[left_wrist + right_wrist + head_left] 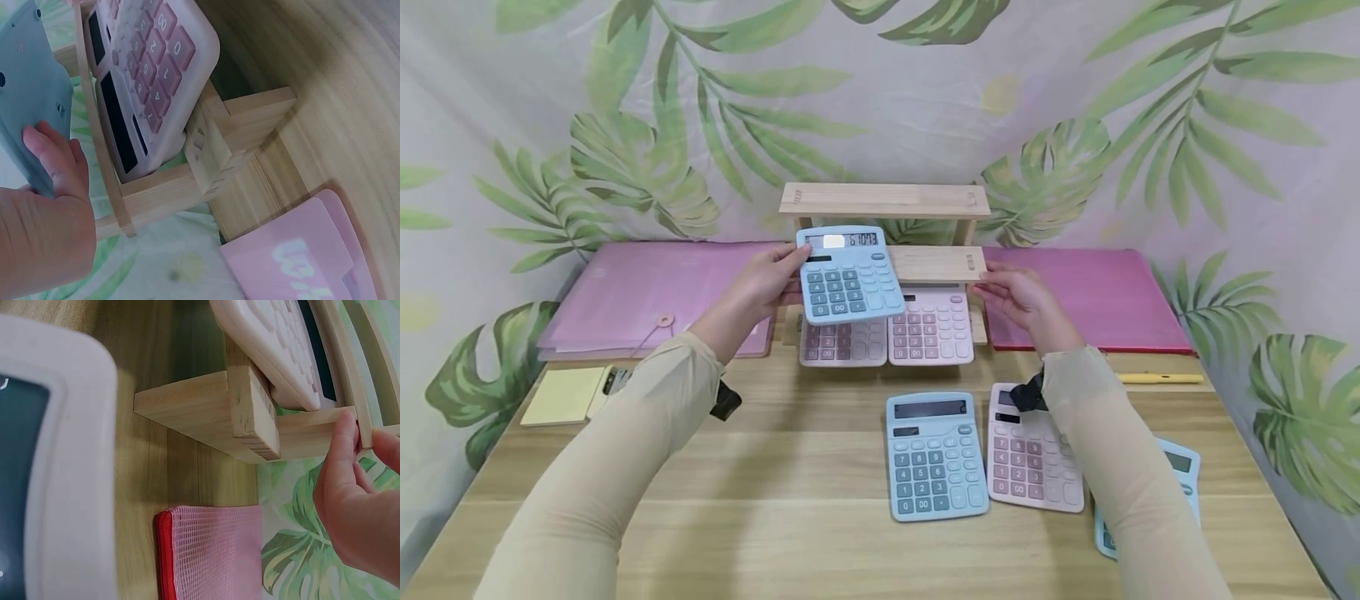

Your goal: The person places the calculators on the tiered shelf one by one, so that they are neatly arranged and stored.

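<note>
A blue calculator (850, 275) is held up by its left edge in my left hand (767, 279), thumb on the front and fingers behind it. It overlaps the middle shelf of a small tiered wooden rack (883, 200) and shows digits on its display. My right hand (1022, 300) pinches the right end of that middle board, thumb and fingers on either side, as the right wrist view shows. Two pink calculators lean side by side on the lower tier; the right one (931, 329) shows more, while the left one (842, 348) is partly hidden by the blue calculator.
In front of the rack lie a blue calculator (936, 458), a pink calculator (1033, 458) and another blue one (1183, 475) partly under my right sleeve. Pink folders (662, 292) flank the left, a red-edged mesh pouch (1067, 292) the right. A yellow pen (1161, 378) and notepad (561, 396) lie nearby.
</note>
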`<state>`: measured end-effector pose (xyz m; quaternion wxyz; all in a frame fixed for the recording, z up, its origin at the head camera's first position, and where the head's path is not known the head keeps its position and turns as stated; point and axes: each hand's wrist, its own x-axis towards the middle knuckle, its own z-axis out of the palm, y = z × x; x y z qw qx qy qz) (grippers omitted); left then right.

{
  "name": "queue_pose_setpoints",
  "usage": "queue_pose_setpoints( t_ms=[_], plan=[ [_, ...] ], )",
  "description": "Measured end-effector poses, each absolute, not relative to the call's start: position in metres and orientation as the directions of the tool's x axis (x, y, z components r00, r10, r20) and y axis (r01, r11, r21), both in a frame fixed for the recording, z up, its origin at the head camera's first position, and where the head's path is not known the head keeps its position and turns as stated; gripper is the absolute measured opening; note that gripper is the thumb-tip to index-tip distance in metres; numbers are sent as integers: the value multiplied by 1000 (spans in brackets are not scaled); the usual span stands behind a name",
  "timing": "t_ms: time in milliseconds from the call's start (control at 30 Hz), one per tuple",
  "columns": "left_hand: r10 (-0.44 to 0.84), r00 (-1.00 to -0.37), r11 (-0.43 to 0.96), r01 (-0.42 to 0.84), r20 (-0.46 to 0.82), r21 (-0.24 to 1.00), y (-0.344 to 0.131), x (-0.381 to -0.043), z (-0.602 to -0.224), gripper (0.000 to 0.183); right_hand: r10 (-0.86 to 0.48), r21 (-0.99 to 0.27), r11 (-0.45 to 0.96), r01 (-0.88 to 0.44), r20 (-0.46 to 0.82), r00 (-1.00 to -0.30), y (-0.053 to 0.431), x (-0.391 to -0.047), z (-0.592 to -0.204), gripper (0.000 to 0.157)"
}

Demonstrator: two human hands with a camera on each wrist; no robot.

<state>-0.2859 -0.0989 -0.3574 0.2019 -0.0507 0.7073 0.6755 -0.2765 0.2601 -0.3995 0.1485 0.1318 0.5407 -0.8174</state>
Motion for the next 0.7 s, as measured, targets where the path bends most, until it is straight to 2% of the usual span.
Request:
queue_pose_setpoints(
  t_ms=[400,500,700],
  plan=[
    [63,-951,140,-293,-304,946,-93,-294,-360,57,-114,-841,-364,401,-387,-915,258,-277,-402,61],
    [33,-964,185,-253,-263,950,-89,-287,-362,63,-122,-838,-370,402,-385,-915,259,-276,-402,61],
    [-59,-991,324,-133,-121,936,-81,-283,-371,57,-106,-849,-367,380,-367,-924,261,-278,-400,62]
  ],
)
